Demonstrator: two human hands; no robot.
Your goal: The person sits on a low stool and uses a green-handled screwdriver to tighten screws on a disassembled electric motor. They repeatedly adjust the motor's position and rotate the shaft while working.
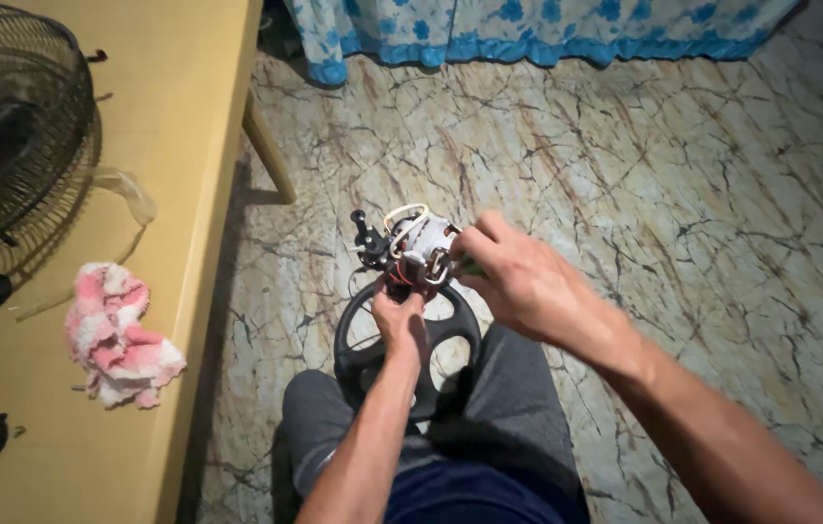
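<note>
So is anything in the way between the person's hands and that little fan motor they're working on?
Nothing visible is. The left hand grips the fan motor from below, and the right hand is already against its right side. The black round base sits beneath, on the lap, not between.

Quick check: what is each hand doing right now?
Left hand: closed on the underside of the fan motor.
Right hand: closed at the motor's side; what it grips cannot be told.
</note>
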